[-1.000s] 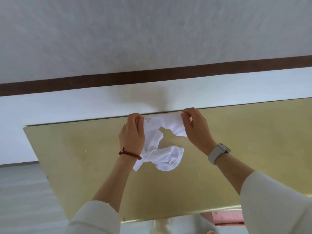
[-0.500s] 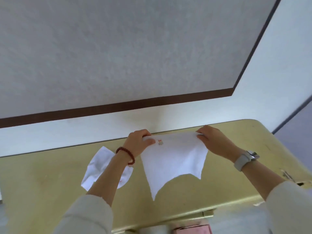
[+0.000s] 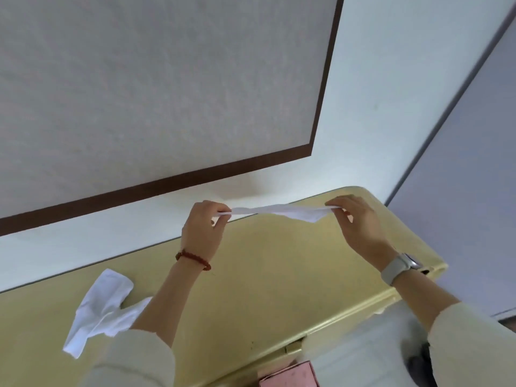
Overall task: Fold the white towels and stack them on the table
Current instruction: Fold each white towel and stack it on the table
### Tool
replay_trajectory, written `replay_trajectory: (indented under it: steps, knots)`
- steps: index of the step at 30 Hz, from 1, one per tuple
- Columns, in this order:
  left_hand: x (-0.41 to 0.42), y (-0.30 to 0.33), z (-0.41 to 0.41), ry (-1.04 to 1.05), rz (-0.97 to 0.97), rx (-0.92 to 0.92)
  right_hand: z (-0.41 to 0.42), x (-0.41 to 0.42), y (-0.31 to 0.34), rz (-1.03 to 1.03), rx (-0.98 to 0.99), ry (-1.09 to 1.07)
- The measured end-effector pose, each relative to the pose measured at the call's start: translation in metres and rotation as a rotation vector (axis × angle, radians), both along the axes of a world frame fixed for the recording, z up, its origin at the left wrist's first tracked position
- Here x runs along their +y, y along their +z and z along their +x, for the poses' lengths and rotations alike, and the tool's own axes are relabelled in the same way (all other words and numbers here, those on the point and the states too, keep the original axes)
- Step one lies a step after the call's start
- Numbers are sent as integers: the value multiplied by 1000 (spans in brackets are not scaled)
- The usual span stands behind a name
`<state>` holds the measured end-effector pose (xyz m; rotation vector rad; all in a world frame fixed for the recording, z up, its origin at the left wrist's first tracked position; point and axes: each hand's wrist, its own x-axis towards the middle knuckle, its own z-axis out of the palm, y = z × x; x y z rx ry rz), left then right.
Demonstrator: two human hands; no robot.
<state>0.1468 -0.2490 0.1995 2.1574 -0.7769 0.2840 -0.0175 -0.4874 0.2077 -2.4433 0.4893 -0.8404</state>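
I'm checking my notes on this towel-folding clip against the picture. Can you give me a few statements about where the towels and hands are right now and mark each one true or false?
1. Both hands hold the same towel. True: the left hand and the right hand each pinch one end of the stretched towel.
2. The stretched towel lies flat on the table. False: it is held up above the table.
3. A second towel lies on the table. True: it sits crumpled on the person's left side.
4. The second towel is neatly folded. False: it is rumpled and unfolded.
5. The watch is on the left wrist. False: it is on the right wrist; the left wrist wears a red bead bracelet.
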Motion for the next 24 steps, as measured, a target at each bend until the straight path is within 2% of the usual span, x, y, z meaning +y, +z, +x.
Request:
replay_trajectory:
  steps: [4,9,12,15,18,24]
  knots:
    - [25,-73,-23,-58,180,98,-40,25,-79,0,105,31]
    - [56,-161,-51,-201,518,409,-86,64,-177,230,575,-18]
    - [64,-185,-54,-272,570,596,-94,81,-199,326,728,-58]
    - [63,-190,-44,-262,493,742,-89,88,-198,413,710,-140]
    - [54,-189,-25,-195,346,857,-75,86,-188,499,606,-213]
    - [13,-180,8,-137,134,930,-30,64,-173,644,371,-348]
